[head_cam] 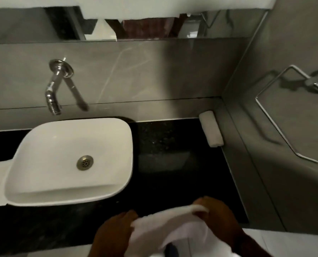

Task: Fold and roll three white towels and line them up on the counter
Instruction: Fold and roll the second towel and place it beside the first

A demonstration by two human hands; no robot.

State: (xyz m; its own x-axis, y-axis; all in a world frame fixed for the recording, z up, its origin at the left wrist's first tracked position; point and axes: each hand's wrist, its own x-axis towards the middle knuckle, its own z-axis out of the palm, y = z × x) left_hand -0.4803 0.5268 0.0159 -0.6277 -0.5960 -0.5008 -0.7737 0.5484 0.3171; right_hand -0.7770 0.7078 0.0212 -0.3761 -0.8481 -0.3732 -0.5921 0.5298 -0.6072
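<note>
From the head view I see my left hand (pixel 115 232) and right hand (pixel 217 217) at the near edge of the black polished stone bench (pixel 173 182), fingers of both closed on a loose white cloth towel (pixel 165 227) stretched between them. A rolled white towel (pixel 211 128) lies in the far right corner against the wall, right of the white ceramic basin (pixel 43 145).

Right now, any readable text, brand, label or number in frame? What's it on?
None readable.
Rolled towel on the counter: plain white, no tag showing.
Towel in the hands: plain white, motion-blurred.
Basin, tap and wall towel ring: no visible brand mark.
Mirror strip: reflections only, no lettering.
</note>
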